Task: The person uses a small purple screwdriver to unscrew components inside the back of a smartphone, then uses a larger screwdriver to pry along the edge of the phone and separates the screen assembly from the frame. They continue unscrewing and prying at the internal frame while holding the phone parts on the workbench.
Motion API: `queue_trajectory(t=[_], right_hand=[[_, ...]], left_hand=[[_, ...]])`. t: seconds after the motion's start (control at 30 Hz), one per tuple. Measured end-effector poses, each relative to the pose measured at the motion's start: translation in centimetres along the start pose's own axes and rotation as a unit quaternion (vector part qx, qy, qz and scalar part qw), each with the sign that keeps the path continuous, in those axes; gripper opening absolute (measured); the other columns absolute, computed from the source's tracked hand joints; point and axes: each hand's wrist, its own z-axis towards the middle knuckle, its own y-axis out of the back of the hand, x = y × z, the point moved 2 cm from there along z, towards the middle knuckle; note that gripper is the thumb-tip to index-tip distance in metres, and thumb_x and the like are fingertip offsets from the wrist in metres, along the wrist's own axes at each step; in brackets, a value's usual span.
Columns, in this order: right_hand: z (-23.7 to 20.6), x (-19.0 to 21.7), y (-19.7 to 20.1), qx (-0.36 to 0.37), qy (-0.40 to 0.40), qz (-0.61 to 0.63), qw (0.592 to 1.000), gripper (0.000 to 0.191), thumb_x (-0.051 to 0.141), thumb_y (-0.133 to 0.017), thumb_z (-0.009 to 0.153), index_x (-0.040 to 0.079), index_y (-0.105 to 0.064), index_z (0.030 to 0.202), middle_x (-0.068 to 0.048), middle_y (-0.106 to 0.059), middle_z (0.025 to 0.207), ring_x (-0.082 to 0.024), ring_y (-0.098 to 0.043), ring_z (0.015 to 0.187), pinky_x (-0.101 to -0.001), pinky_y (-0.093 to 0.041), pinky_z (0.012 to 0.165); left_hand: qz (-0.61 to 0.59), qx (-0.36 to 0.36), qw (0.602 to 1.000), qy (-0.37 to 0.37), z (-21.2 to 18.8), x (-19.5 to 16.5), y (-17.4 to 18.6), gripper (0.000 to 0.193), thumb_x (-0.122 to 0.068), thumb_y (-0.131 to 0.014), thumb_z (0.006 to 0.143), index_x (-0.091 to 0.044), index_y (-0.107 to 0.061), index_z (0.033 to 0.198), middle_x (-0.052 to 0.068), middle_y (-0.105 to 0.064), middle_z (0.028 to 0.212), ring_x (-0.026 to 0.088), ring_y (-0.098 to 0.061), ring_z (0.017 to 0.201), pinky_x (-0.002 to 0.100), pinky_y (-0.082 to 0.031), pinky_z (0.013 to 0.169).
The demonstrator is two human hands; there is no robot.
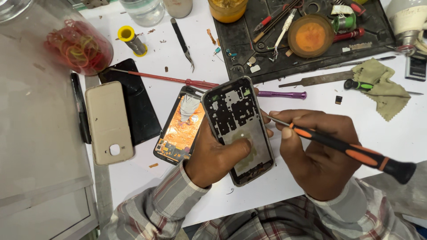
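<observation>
My left hand [213, 155] grips an opened phone frame [238, 129], dark and grey inside, with my thumb lying across its lower half. My right hand [311, 151] holds a black and orange screwdriver [351, 151], its metal tip touching the frame's right edge. Under the frame on the white table lies a phone body [180, 126] with orange insides exposed. A beige back cover [109, 122] rests to the left, partly over a black phone [133, 102].
A black tray [249, 49] at the back holds small tools and an orange tin lid [310, 35]. A red screwdriver [169, 79], purple tool [282, 94], metal file [318, 80], green cloth [384, 86], solder spool [131, 40] and jar of rubber bands [80, 46] lie around.
</observation>
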Motion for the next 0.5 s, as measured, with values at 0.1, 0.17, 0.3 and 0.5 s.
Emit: queue_trajectory(t=[0.1, 0.17, 0.3, 0.5], right_hand=[[-0.14, 0.12, -0.02, 0.014, 0.005, -0.024, 1.000, 0.029, -0.006, -0.062, 0.104, -0.001, -0.043, 0.126, -0.024, -0.068, 0.116, -0.027, -0.072, 0.114, -0.0342, -0.061, 0.102], [-0.14, 0.12, -0.08, 0.021, 0.007, -0.037, 0.999, 0.029, -0.006, -0.063, 0.103, -0.002, -0.043, 0.125, -0.025, -0.069, 0.116, -0.028, -0.072, 0.115, -0.0348, -0.061, 0.102], [-0.08, 0.12, -0.29, 0.017, 0.013, -0.067, 0.998, 0.029, -0.006, -0.065, 0.101, -0.003, -0.046, 0.122, -0.026, -0.071, 0.119, -0.029, -0.074, 0.112, -0.0346, -0.062, 0.099], [0.35, 0.60, -0.80, 0.021, 0.030, -0.085, 0.996, 0.027, -0.004, -0.069, 0.097, -0.002, -0.052, 0.118, -0.025, -0.071, 0.119, -0.027, -0.075, 0.109, -0.0321, -0.062, 0.092]], left_hand=[[0.032, -0.009, 0.999, -0.015, -0.07, -0.04, -0.08, 0.074, 0.011, -0.051, 0.078, 0.004, -0.041, 0.150, 0.016, -0.067, 0.130, 0.023, -0.068, 0.122, 0.041, -0.056, 0.109], [0.041, -0.010, 0.999, -0.034, -0.25, -0.21, -0.11, 0.075, 0.011, -0.051, 0.078, 0.004, -0.041, 0.152, 0.015, -0.066, 0.129, 0.022, -0.068, 0.120, 0.039, -0.056, 0.109], [0.023, -0.010, 1.000, -0.009, -0.52, -0.18, -0.16, 0.070, 0.011, -0.052, 0.081, 0.005, -0.044, 0.150, 0.014, -0.067, 0.126, 0.022, -0.070, 0.114, 0.038, -0.057, 0.103], [0.062, -0.026, 0.997, -0.050, -0.58, 0.11, -0.17, 0.065, 0.009, -0.057, 0.084, 0.005, -0.046, 0.148, 0.010, -0.064, 0.138, 0.018, -0.067, 0.119, 0.034, -0.055, 0.107]])
